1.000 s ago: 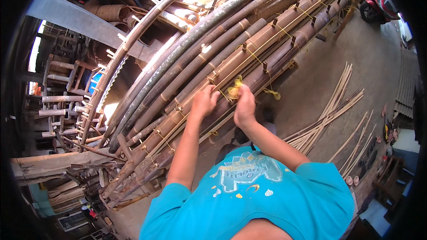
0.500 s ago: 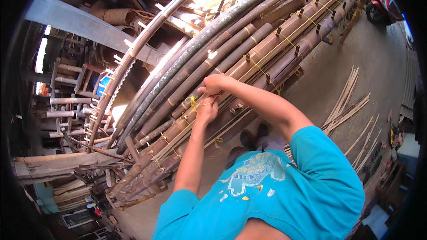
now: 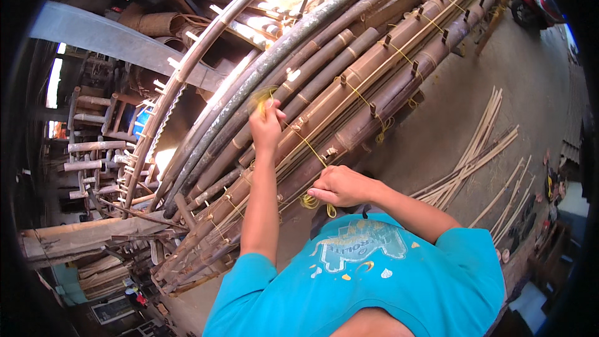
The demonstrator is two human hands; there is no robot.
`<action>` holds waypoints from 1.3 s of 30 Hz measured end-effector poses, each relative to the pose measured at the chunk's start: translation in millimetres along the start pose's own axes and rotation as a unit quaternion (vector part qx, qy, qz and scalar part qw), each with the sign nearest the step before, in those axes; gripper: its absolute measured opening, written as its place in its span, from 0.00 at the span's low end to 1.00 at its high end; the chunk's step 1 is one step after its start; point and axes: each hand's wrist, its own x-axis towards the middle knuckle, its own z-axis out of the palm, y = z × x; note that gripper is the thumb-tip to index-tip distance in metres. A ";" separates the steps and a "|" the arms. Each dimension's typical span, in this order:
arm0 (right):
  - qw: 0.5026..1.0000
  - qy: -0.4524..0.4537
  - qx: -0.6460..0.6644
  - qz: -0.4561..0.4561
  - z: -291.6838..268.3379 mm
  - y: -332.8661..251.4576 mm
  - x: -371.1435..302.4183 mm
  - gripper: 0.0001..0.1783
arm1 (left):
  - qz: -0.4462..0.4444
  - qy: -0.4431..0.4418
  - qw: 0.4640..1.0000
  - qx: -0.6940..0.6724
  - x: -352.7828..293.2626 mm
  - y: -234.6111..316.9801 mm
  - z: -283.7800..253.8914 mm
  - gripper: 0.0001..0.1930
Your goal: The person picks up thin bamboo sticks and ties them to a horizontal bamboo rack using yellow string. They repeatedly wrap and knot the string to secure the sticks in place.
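Note:
Yellow string (image 3: 309,146) stretches taut between my two hands, across a long bamboo frame. My left hand (image 3: 266,127) is closed on one part of it, over the far side of the frame, with a motion-blurred yellow bunch above the fingers. My right hand (image 3: 342,186) pinches the other part at the near side, and yellow loops (image 3: 310,201) hang beside its fingers. The frame has a brown bamboo pole (image 3: 364,70) and a darker bamboo pole (image 3: 362,130), with thin strips lying lengthwise between them. Short dark pegs (image 3: 372,110) stand along both poles, with yellow string crossing between them.
Several more bamboo poles (image 3: 312,73) lie beyond the frame, near a curved pole with pegs (image 3: 181,75). Loose thin strips (image 3: 469,155) lie on the floor to the right. A red motorbike (image 3: 538,6) stands at the far right, and bamboo racks (image 3: 97,146) at the left.
My hands, close together over the far pole before, have moved apart. The left went up and away, the right came down toward me, and the string between them is now taut.

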 end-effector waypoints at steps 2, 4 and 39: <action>0.999 0.027 -0.036 -0.018 32.3 37.7 -2.3 0.25 | 0.017 0.005 0.997 0.071 45.4 -62.4 -12.4 0.17; 0.990 0.112 -0.004 -0.084 66.1 81.5 2.5 0.24 | 0.085 0.051 0.922 0.374 49.9 -135.4 -13.7 0.17; 0.983 -0.135 0.067 -0.101 146.9 -58.8 113.8 0.25 | -0.021 -0.064 0.942 0.328 -131.7 -143.9 -183.3 0.18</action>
